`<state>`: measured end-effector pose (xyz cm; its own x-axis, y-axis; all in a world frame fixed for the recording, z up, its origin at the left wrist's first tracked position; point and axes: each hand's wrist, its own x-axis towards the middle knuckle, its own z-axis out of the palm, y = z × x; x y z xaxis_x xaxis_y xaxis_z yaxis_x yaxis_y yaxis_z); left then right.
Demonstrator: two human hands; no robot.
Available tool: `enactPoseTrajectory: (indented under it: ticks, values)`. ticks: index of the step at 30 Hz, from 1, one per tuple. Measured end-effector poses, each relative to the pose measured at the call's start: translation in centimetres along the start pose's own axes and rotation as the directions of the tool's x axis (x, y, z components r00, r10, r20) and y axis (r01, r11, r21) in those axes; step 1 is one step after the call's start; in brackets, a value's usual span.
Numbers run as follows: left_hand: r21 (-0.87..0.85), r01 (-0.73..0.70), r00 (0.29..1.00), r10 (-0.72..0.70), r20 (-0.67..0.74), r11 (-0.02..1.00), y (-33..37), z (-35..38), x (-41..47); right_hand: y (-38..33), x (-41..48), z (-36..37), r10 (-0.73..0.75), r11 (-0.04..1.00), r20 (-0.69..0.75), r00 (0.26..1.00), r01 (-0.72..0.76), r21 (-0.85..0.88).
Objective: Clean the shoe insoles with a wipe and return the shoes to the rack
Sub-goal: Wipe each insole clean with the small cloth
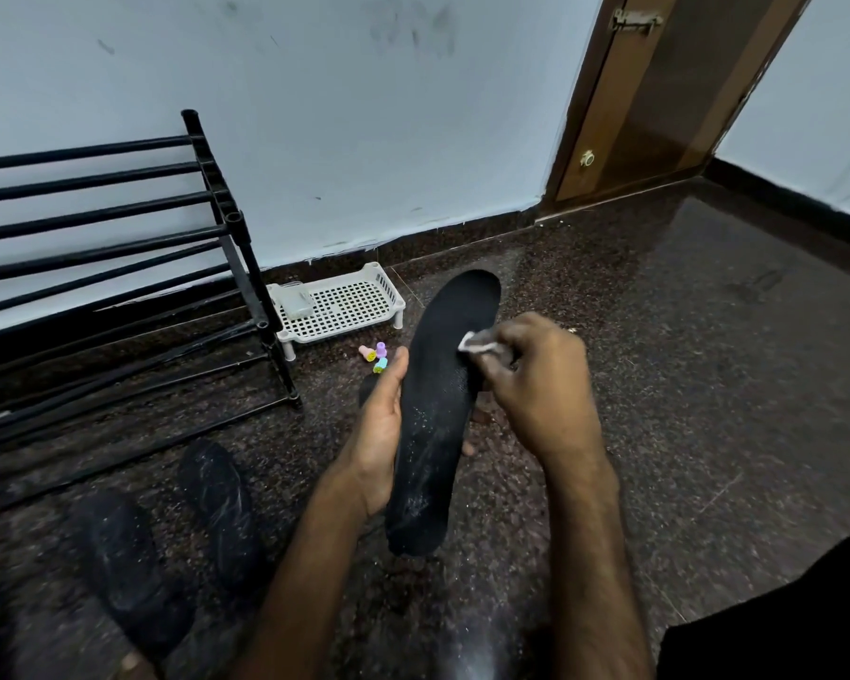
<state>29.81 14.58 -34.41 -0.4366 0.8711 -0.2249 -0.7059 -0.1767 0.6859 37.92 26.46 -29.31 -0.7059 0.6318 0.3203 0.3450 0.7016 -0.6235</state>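
Over dark floor [683, 395], left hand [380, 434] grips insole [440, 400], right hand [541, 385] pinches wipe [473, 340]

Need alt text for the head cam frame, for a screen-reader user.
A person's left hand holds a black insole above a dark stone floor while the right hand presses a crumpled wipe to its far half. A black shoe rack and a white plastic tray stand by the wall.

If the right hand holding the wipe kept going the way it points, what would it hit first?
The black insole held by the left hand: the right hand aims its wipe leftward at it, and the wipe seems to touch it, though depth is hard to judge.
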Motion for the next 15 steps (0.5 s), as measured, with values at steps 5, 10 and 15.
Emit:
enactPoseTrajectory:
  ticks: [5, 10, 15]
  values:
    - [0.04, 0.038, 0.998, -0.04, 0.047, 0.998, 0.2, 0.3, -0.2, -1.7, 1.0, 0.4, -0.059, 0.996, -0.258, 0.964, 0.075, 0.051]
    - [0.098, 0.042, 0.999, -0.043, 0.009, 0.994, 0.6, -0.3, -0.5, -0.8, 0.3, 0.0, -0.119, 0.99, 0.118, 0.986, 0.11, 0.086]
    - [0.103, 0.069, 0.997, -0.072, 0.028, 0.992, 0.3, 0.0, -0.3, -1.3, 0.9, 0.0, -0.074, 0.997, -0.173, 0.982, 0.079, 0.021]
